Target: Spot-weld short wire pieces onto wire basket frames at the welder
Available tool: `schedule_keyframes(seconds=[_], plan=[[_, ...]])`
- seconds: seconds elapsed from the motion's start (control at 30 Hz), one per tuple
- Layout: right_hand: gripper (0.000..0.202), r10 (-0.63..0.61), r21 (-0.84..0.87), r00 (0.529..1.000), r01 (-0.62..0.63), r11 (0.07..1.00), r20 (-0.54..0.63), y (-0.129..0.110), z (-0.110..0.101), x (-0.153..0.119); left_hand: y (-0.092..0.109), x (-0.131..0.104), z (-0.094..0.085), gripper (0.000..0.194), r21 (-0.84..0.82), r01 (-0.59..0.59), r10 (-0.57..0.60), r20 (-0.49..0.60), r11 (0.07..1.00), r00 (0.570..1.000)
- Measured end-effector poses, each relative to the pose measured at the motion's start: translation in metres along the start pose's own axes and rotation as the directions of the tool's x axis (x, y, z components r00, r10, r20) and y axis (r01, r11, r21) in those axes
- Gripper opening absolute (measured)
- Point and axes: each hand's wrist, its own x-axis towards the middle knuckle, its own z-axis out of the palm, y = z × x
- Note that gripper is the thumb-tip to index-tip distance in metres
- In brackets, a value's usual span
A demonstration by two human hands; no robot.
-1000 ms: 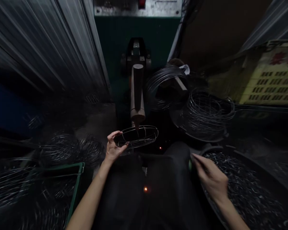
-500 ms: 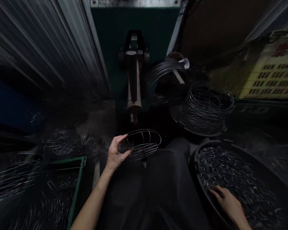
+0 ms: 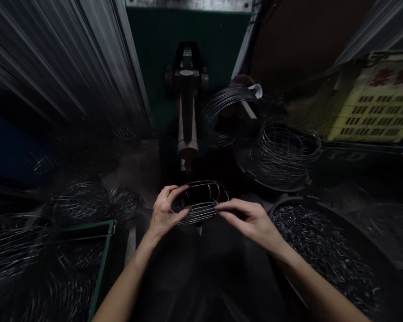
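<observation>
A round wire basket [image 3: 201, 216] with a ring rim and parallel bottom wires is held up above my lap, in the middle of the head view. My left hand [image 3: 166, 209] grips its left side between thumb and fingers. At the basket's right edge, my right hand [image 3: 246, 217] has thumb and fingertips pinched together. Whether a small piece sits in that pinch is too dark to make out. Behind the basket is the tapered metal arm [image 3: 188, 129] of a green machine [image 3: 218, 40].
A black tub [image 3: 275, 206] of small metal pieces [image 3: 322, 250] stands to the right. Wire rings [image 3: 285, 147] and a wire coil [image 3: 228, 103] lie beyond it, near a yellow crate [image 3: 372, 116]. At left is a green crate [image 3: 102, 268] with wire parts.
My right hand has left the tub of small metal pieces and come left to the basket's right edge. My left hand still holds the basket, tilted slightly differently.
</observation>
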Motion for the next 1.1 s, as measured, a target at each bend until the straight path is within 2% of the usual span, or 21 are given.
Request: schedule_keyframes(seconds=[0.07, 0.1, 0.2, 0.3, 0.37, 0.43, 0.5, 0.8, 1.0, 1.1], plan=[[0.021, -0.207, -0.182, 0.978, 0.211, 0.961, 0.039, -0.004, 0.016, 0.023, 0.001, 0.000, -0.005, 0.051, 0.005, -0.018, 0.018, -0.001, 1.000, 1.000], [0.023, -0.297, -0.312, 0.953, 0.302, 0.901, 0.067, -0.003, 0.022, 0.031, 0.001, -0.001, -0.008, 0.051, 0.004, -0.025, 0.025, -0.004, 1.000, 1.000], [0.024, -0.487, -0.614, 0.854, 0.487, 0.621, 0.184, 0.002, 0.036, 0.045, 0.000, -0.002, -0.015, 0.052, 0.003, -0.020, 0.020, -0.019, 1.000, 1.000], [0.021, -0.635, -0.671, 0.739, 0.591, 0.448, 0.227, 0.009, 0.039, 0.054, -0.002, -0.001, -0.020, 0.052, -0.011, 0.002, -0.003, -0.029, 1.000, 1.000], [0.020, -0.702, -0.679, 0.679, 0.621, 0.392, 0.216, 0.013, 0.039, 0.059, -0.005, 0.001, -0.020, 0.052, -0.039, 0.015, -0.016, -0.033, 0.999, 0.999], [0.020, -0.735, -0.692, 0.644, 0.631, 0.352, 0.212, 0.018, 0.039, 0.062, -0.010, 0.003, -0.017, 0.052, -0.067, 0.014, -0.017, -0.039, 0.998, 0.999], [0.020, -0.744, -0.703, 0.633, 0.629, 0.332, 0.214, 0.024, 0.039, 0.063, -0.014, 0.006, -0.013, 0.051, -0.078, -0.005, 0.001, -0.052, 0.997, 0.999], [0.017, -0.737, -0.710, 0.646, 0.613, 0.347, 0.198, 0.040, 0.041, 0.066, -0.033, 0.011, 0.003, 0.051, -0.044, -0.052, 0.049, -0.060, 0.998, 0.997], [0.016, -0.765, -0.701, 0.611, 0.637, 0.320, 0.205, 0.044, 0.042, 0.071, -0.036, 0.013, 0.005, 0.050, -0.031, -0.028, 0.027, -0.063, 0.999, 0.998], [0.017, -0.745, -0.686, 0.632, 0.640, 0.346, 0.213, 0.044, 0.042, 0.071, -0.037, 0.013, 0.004, 0.049, -0.047, -0.029, 0.026, -0.063, 0.998, 0.998]])
